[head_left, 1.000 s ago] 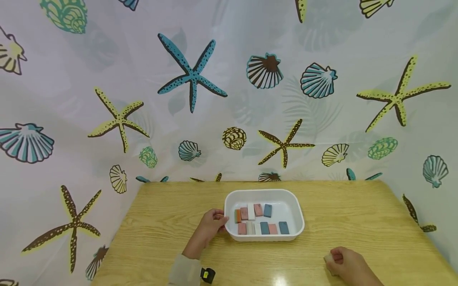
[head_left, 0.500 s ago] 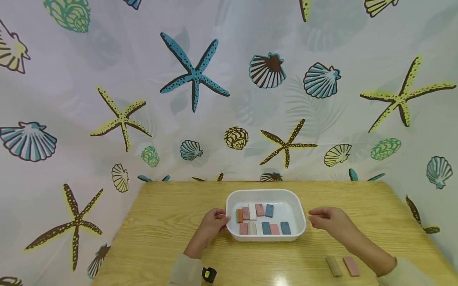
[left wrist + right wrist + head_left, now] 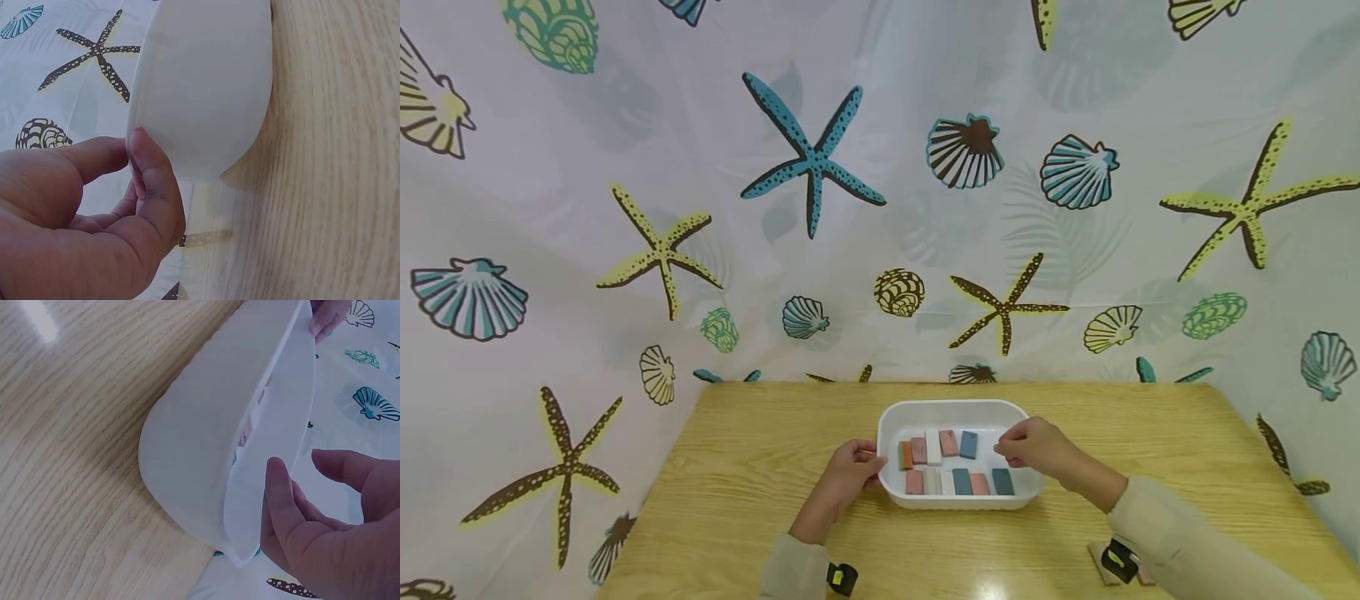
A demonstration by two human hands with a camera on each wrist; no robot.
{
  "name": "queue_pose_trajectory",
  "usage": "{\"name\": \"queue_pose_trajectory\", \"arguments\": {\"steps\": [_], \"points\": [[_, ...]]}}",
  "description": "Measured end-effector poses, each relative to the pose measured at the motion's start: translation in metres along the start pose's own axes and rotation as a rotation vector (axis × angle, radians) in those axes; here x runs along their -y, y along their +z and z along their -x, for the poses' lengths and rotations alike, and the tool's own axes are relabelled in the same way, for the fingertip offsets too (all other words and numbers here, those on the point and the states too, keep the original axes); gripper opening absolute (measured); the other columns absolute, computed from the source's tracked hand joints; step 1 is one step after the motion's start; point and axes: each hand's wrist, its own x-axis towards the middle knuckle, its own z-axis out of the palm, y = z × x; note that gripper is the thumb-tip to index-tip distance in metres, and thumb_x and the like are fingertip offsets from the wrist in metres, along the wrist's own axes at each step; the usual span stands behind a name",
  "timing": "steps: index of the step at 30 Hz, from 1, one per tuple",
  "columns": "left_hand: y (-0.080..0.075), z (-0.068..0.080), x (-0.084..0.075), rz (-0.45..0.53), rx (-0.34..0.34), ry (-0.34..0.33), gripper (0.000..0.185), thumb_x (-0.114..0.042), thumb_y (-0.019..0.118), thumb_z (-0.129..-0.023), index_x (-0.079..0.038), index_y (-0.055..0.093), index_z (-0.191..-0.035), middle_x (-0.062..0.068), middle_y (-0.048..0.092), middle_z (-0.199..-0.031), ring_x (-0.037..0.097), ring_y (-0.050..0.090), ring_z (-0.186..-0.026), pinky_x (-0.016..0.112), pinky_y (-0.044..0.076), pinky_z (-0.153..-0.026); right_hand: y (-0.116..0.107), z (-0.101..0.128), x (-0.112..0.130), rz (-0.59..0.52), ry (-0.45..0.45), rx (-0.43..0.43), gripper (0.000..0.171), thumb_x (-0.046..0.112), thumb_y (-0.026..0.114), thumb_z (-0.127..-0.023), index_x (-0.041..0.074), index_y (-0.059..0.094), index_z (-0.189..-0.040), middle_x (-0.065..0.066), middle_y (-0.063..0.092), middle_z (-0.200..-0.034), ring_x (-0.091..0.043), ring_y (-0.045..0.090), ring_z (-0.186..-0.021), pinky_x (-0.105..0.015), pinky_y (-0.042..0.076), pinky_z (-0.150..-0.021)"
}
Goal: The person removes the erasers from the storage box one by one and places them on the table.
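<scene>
One tray (image 3: 955, 412) (white); ten blocks (image 3: 956, 480); two hands (image 3: 848, 472).

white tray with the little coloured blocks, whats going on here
A person sits at a wooden table with a white tray holding small rectangular blocks in pink, blue, white and orange. The left hand grips the tray's left rim, steadying it. The right hand reaches over the tray's right side above the blocks, thumb and fingers apart and holding nothing. Two more blocks lie on the table near the right sleeve, partly hidden by it.
</scene>
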Motion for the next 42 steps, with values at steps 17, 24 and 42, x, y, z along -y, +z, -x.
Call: {"name": "queue_pose_trajectory", "arguments": {"steps": [17,24,42], "points": [[0.002,0.002,-0.003,-0.022,-0.013,-0.019,0.034,-0.008,0.058,-0.092,0.009,0.047,-0.119,0.014,0.056,-0.096,0.024,0.059,-0.079,0.039,0.054,-0.073,0.019,-0.01,0.0,0.436,-0.115,0.013,0.019,0.01,0.065,-0.082,-0.005,0.055,-0.081,-0.007,0.052,-0.07,-0.017,0.049,-0.062,-0.031,0.045,-0.055],[0.002,0.0,0.002,-0.015,-0.012,-0.022,0.034,-0.01,0.058,-0.092,0.007,0.047,-0.12,0.014,0.056,-0.097,0.021,0.06,-0.078,0.035,0.054,-0.071,0.031,-0.013,-0.007,0.546,-0.122,0.002,0.015,0.008,0.064,-0.083,-0.002,0.054,-0.08,-0.006,0.049,-0.066,-0.017,0.048,-0.059,-0.029,0.043,-0.053],[0.001,0.001,-0.001,-0.003,0.003,-0.018,0.034,-0.009,0.057,-0.093,0.008,0.046,-0.12,0.016,0.056,-0.098,0.02,0.059,-0.078,0.036,0.054,-0.072,0.043,-0.014,-0.012,0.657,-0.135,-0.039,0.016,0.006,0.064,-0.079,0.001,0.052,-0.069,-0.006,0.048,-0.061,-0.02,0.047,-0.057,-0.035,0.044,-0.054]]}}
